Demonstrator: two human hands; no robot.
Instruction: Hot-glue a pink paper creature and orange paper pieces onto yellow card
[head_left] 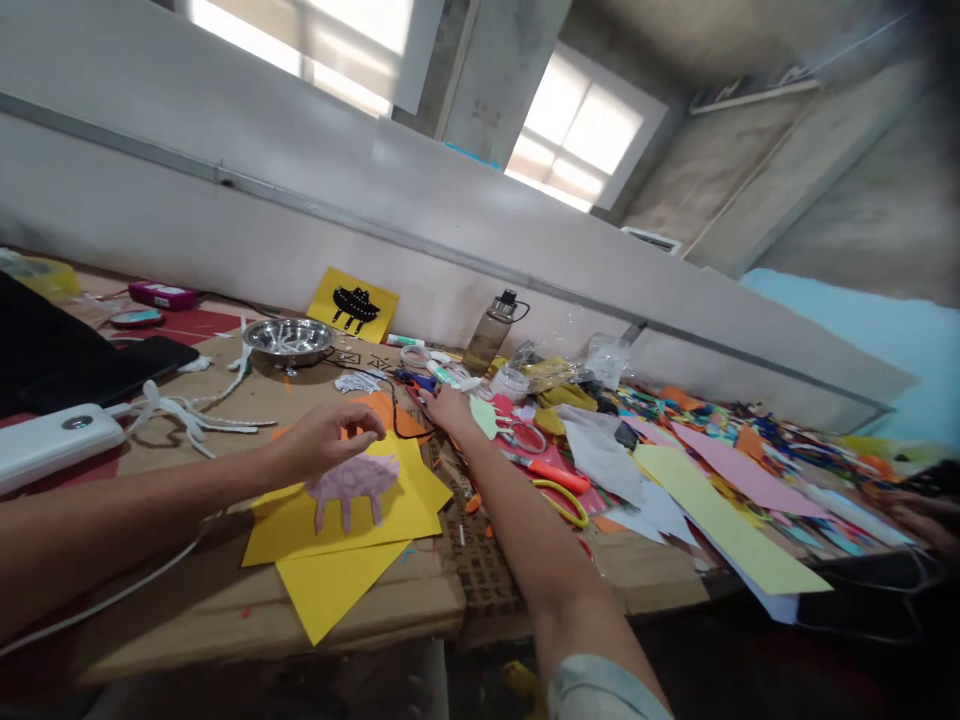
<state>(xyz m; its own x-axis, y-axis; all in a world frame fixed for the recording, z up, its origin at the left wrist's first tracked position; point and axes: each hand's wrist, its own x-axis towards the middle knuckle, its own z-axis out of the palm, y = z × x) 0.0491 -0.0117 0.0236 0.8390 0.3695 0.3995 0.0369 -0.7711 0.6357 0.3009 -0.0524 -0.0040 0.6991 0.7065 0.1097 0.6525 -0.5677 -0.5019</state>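
Observation:
My left hand [326,442] is just above a purple cut-out shape with several legs [352,487]. Its fingers are bent and apart, with nothing visible in them. The cut-out rests on a yellow sheet of paper [281,535], which overlaps another yellow sheet [322,595]. Reaching farther back, my right hand [448,408] is among small tools, close to a dark blue item [415,380] and a green-and-white marker [444,374]. Its fingertips are too small and partly hidden to show a grip. Orange paper [386,408] lies between the hands.
A steel bowl [289,340], a yellow card with a black shape [352,303] and a bottle [491,330] stand behind. Scissors with yellow handles [562,503] and a red-orange cutter [559,475] lie right. A white power strip [60,445] is left. Another person's hand [919,515] shows far right.

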